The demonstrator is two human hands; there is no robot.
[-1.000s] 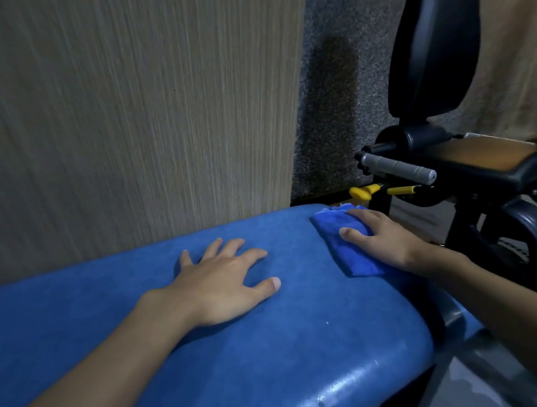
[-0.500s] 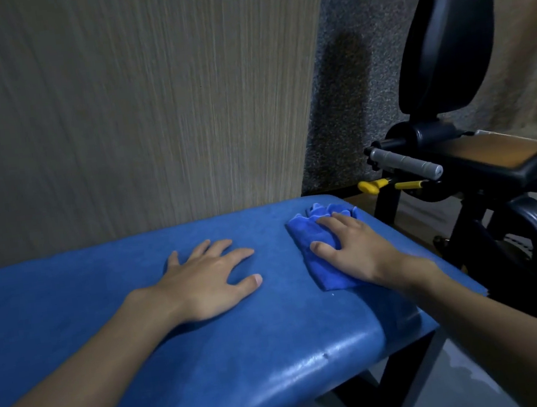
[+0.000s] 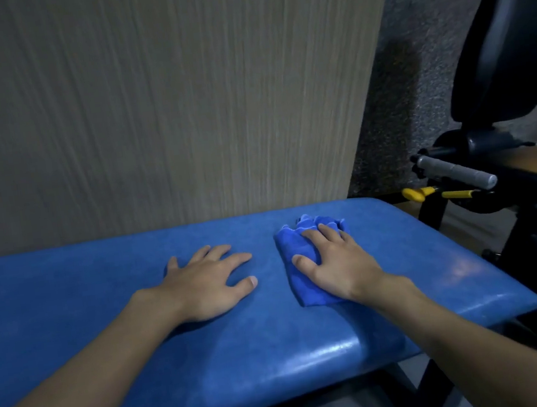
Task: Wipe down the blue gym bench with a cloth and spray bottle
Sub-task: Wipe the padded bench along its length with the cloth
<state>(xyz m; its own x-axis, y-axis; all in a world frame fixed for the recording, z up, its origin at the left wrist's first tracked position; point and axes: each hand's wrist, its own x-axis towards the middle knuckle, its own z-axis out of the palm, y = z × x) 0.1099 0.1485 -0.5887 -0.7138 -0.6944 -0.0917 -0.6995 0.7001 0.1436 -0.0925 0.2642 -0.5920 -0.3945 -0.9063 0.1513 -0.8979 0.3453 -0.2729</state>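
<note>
Right hand point(image 3: 338, 262) lies flat, fingers straight and spread; left hand point(image 3: 209, 281), just beside it, is likewise flat and spread, holding nothing. Beyond both rises a wood-grain panel point(image 3: 146, 100). Beneath both stretches the blue gym bench point(image 3: 70, 312). Well to the right hand's right stands a black machine point(image 3: 494, 40). Under the right palm lies the bunched blue cloth point(image 3: 295, 250), pressed onto the bench. On the machine sit a grey grip point(image 3: 456, 172) and yellow levers point(image 3: 414, 193).

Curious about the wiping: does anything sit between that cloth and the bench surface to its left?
Only the left hand, resting flat on the bench just left of the cloth, apart from it. The right hand presses directly on the cloth.
</note>
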